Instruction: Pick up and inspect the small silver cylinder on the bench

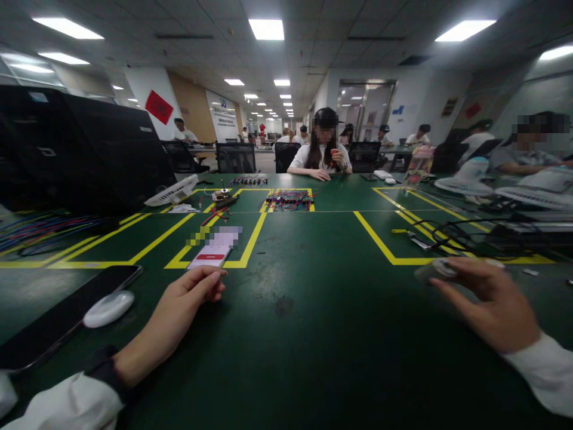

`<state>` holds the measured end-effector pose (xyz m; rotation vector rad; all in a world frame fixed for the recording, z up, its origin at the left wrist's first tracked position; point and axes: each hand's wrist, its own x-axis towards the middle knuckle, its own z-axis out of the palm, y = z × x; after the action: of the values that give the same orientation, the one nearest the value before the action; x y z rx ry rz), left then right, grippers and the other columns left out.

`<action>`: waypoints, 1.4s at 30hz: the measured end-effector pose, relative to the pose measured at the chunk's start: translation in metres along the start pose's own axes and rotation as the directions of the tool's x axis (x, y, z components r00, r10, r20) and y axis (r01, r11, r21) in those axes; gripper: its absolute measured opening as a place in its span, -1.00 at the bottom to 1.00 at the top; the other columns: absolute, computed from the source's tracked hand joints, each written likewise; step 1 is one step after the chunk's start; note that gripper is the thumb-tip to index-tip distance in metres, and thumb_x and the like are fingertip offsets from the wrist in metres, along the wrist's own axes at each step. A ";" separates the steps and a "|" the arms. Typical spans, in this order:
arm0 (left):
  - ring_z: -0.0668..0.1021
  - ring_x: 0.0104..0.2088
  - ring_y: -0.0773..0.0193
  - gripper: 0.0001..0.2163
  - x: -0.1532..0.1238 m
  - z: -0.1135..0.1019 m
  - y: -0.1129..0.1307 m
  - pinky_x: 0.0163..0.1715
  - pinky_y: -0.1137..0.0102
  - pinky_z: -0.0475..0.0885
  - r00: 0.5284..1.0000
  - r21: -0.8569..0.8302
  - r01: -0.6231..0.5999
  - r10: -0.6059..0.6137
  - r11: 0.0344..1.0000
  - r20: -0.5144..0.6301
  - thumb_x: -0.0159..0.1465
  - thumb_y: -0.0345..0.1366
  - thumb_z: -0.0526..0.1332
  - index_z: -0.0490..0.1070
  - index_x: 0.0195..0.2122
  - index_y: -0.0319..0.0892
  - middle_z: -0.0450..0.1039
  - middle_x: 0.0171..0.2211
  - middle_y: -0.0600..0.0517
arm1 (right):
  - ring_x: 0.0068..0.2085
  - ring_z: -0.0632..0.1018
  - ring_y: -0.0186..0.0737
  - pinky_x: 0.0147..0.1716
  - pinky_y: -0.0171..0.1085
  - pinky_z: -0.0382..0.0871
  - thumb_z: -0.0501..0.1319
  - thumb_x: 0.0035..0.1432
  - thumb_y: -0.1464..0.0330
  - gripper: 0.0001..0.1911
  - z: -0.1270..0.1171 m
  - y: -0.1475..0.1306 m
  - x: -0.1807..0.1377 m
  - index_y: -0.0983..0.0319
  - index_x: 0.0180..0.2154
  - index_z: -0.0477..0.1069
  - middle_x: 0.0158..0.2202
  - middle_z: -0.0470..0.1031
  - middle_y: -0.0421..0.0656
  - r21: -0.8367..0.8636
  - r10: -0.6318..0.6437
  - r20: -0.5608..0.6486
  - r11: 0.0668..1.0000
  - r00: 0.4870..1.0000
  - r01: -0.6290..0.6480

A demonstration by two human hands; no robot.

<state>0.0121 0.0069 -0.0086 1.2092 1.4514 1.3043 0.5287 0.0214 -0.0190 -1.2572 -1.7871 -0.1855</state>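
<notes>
My left hand is closed, thumb against curled fingers, at the near edge of a smartphone with a lit pale screen and a red bar. The fingers appear to grip that edge; part of the screen is pixelated. On the right, my right hand pinches a small, greyish, rounded object between thumb and fingers just above the table. Blur hides its exact kind. Left of my left hand lie a white computer mouse and a long dark glossy slab.
Yellow tape marks the green table. Beyond the phone are a small motor-like part and a bundle of wired parts. Black cables lie at right, a black computer case stands left. A person sits opposite.
</notes>
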 end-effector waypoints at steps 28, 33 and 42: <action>0.51 -0.26 0.19 -0.85 -0.012 0.145 0.065 -0.29 0.30 0.38 0.746 0.240 -0.591 0.409 0.770 0.526 0.25 -0.25 0.20 0.53 -0.22 -0.11 0.50 -0.26 -0.02 | -0.19 0.46 -0.34 -0.16 -0.26 0.38 0.25 0.02 0.39 -0.62 0.104 -0.143 0.025 0.24 -0.09 0.25 -0.19 0.41 -0.15 0.534 -0.124 0.527 0.818 0.841 -0.213; 0.50 -0.28 0.24 -0.88 -0.008 0.146 0.069 -0.31 0.35 0.37 0.739 0.223 -0.608 0.439 0.762 0.512 0.25 -0.26 0.23 0.55 -0.34 -0.14 0.49 -0.30 0.01 | -0.21 0.44 -0.36 -0.18 -0.27 0.36 0.25 0.02 0.39 -0.64 0.107 -0.141 0.026 0.24 -0.12 0.25 -0.20 0.40 -0.17 0.532 -0.132 0.541 0.819 0.831 -0.216; 0.52 -0.17 0.16 -0.87 0.004 0.116 0.037 -0.12 0.24 0.37 0.749 0.323 -0.607 0.387 0.726 0.537 0.22 -0.25 0.26 0.60 -0.25 -0.03 0.54 -0.21 0.00 | -0.22 0.43 -0.38 -0.19 -0.29 0.33 0.25 0.00 0.40 -0.65 0.106 -0.143 0.026 0.23 -0.13 0.25 -0.22 0.39 -0.20 0.511 -0.110 0.549 0.828 0.828 -0.229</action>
<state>0.1288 0.0341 0.0131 2.2170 1.1631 0.9079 0.3497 0.0324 -0.0092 -0.9735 -2.0627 0.7902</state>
